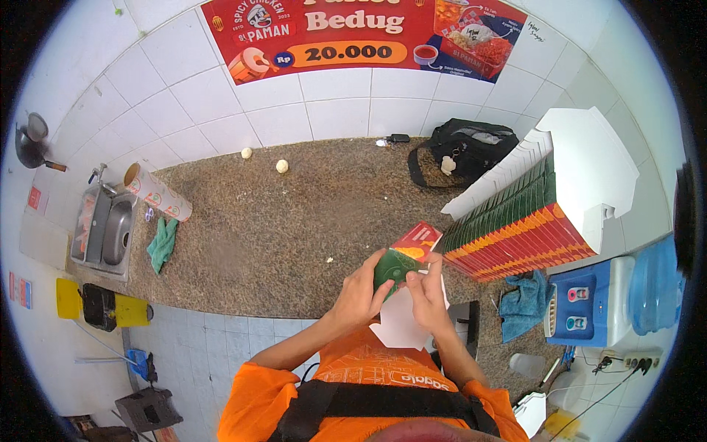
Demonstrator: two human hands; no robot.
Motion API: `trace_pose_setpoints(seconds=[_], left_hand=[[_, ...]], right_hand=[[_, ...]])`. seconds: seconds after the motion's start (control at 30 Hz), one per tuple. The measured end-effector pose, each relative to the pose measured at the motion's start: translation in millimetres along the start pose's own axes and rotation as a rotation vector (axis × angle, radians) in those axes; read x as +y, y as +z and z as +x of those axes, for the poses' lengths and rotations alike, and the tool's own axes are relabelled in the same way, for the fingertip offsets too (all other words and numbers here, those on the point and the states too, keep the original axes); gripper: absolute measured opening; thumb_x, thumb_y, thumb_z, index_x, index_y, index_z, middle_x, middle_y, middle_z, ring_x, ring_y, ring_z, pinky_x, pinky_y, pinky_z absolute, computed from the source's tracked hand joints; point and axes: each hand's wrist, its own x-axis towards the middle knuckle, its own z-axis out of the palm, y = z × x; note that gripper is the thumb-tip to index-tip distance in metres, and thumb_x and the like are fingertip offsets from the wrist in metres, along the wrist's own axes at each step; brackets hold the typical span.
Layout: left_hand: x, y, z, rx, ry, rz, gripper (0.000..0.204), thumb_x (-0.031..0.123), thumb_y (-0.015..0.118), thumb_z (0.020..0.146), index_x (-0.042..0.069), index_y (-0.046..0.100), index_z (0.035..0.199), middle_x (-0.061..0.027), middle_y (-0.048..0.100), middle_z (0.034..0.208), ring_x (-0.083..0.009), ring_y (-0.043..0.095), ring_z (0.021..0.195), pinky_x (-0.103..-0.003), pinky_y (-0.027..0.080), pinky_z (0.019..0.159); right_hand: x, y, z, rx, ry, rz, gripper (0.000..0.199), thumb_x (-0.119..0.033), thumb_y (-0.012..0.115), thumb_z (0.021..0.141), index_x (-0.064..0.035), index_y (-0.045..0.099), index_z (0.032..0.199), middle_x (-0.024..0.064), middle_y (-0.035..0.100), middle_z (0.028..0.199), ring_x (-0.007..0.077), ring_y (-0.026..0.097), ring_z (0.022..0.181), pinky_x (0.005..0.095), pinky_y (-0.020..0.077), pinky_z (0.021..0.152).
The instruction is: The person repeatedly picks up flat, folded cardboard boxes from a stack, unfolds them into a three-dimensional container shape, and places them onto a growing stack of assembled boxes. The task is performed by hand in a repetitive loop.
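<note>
Close in front of my body, both hands hold a paper food box (398, 267), printed green and red outside with white flaps inside. My left hand (359, 292) grips its green side, thumb and fingers closed on the card. My right hand (427, 298) is closed on the other side, by the red panel and a white flap that hangs toward my shirt. Just right of my hands leans a long stack of nested boxes (508, 221) in the same green and red print, with white lids raised.
A speckled stone counter (243, 243) runs along the tiled wall. On it are a black bag (460, 151), a tall stack of paper cups (158, 193), a green cloth (162, 244) and small pale balls (282, 166). A sink (118, 230) is at left; a blue cloth (524, 303) and water dispenser (589, 302) at right.
</note>
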Motion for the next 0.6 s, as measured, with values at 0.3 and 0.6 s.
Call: trace_pose_setpoints(seconds=[0.3,0.6], left_hand=[[2.3,-4.5,6.5,-0.034,0.048,0.053,0.061,0.017,0.061,0.100,-0.005,0.035,0.150,-0.0353,0.058,0.135,-0.0538,0.063,0.113,-0.055,0.052,0.095],[3.6,9.3,7.4,-0.113,-0.011,0.098,0.060,0.016,0.062,0.099,-0.006,0.037,0.149,-0.0339,0.058,0.137,-0.0518,0.063,0.117,-0.054,0.053,0.097]], right_hand=[[-4.8,-40.0,15.3,0.032,0.005,-0.173,0.016,0.003,0.068,0.096,-0.0038,0.053,0.095,0.0028,0.063,0.092,0.0115,0.066,0.084,0.0291,0.0567,0.077],[21.0,-50.4,1.6,0.130,-0.051,-0.316,0.017,-0.002,0.074,0.092,-0.0018,0.057,0.088,0.0047,0.066,0.082,0.0117,0.068,0.083,0.0313,0.0538,0.072]])
